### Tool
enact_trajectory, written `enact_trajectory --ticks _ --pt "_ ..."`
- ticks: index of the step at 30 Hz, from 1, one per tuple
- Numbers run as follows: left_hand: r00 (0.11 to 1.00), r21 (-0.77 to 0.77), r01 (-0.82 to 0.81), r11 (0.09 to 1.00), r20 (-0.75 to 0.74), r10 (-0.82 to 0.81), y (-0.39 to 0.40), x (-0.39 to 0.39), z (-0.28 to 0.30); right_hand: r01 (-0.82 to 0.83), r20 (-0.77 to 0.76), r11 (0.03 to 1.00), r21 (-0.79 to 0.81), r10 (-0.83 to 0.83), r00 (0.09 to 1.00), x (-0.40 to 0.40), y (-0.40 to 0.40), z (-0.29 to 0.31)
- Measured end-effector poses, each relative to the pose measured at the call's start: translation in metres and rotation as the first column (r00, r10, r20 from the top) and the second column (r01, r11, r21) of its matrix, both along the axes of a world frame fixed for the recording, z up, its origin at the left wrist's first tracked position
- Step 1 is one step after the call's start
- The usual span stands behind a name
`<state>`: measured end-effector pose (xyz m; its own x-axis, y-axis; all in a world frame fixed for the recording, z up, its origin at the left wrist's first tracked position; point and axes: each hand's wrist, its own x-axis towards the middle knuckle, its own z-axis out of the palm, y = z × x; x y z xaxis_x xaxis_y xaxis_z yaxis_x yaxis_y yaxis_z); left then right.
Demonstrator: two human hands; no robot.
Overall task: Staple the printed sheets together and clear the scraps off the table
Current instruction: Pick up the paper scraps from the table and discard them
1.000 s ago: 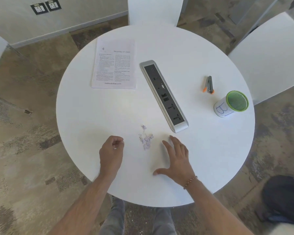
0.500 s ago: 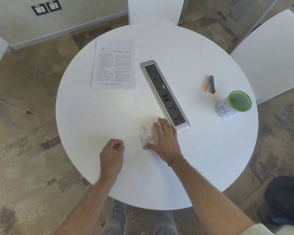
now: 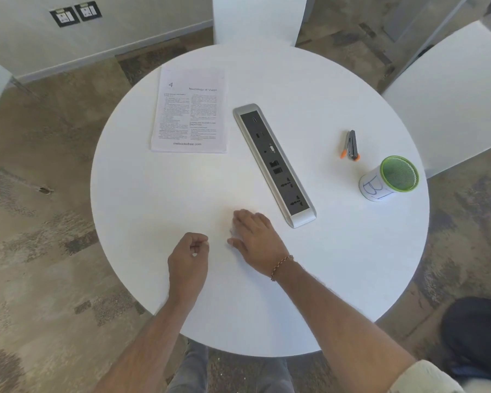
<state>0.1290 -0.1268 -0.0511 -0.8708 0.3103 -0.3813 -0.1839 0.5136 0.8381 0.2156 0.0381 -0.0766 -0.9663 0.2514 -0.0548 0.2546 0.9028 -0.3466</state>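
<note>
The printed sheets (image 3: 189, 110) lie in a stack at the far left of the round white table (image 3: 352, 265). A small grey stapler with orange tips (image 3: 351, 144) lies at the right, beyond the power strip. My right hand (image 3: 257, 241) rests palm down near the front of the table and covers the small paper scraps (image 3: 232, 231); only a pale sliver of them shows at its left edge. My left hand (image 3: 188, 256) is curled into a fist just to the left. A white speck shows inside the curl; I cannot tell what it is.
A long silver and black power strip (image 3: 275, 164) runs diagonally across the middle of the table. A white cup with a green mesh rim (image 3: 387, 180) stands at the right edge. White chairs (image 3: 451, 89) stand behind and to the right. A dark bag (image 3: 476, 338) lies on the floor.
My right hand has slid left from the table's front over the scraps, which are now almost fully hidden beneath it. My left fist has stayed where it was.
</note>
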Motion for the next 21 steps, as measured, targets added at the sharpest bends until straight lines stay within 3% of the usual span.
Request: enact_trajectory --ticks 5,10,12,15,21 --pt "1.000 -0.006 0.018 1.000 0.000 -0.018 0.003 0.003 0.001 -0.004 -0.033 0.999 0.048 0.006 0.999 0.030 -0.016 -0.003" --pt "1.000 0.005 0.024 1.000 0.007 -0.024 0.007 0.006 0.006 0.236 -0.177 0.972 0.004 -0.231 0.957 0.049 -0.023 0.004" --pt "1.000 0.006 0.029 1.000 0.002 -0.029 0.008 0.006 0.007 0.398 -0.112 0.912 -0.098 -0.408 0.906 0.049 -0.027 0.007" --pt "0.999 0.002 0.036 0.999 0.003 -0.036 0.009 0.007 0.008 0.584 0.093 0.749 -0.313 -0.588 0.804 0.040 -0.033 0.007" --pt "0.999 -0.012 0.043 0.999 -0.005 -0.043 0.005 0.008 0.011 0.572 0.129 0.674 -0.468 -0.588 0.798 0.010 -0.041 0.007"
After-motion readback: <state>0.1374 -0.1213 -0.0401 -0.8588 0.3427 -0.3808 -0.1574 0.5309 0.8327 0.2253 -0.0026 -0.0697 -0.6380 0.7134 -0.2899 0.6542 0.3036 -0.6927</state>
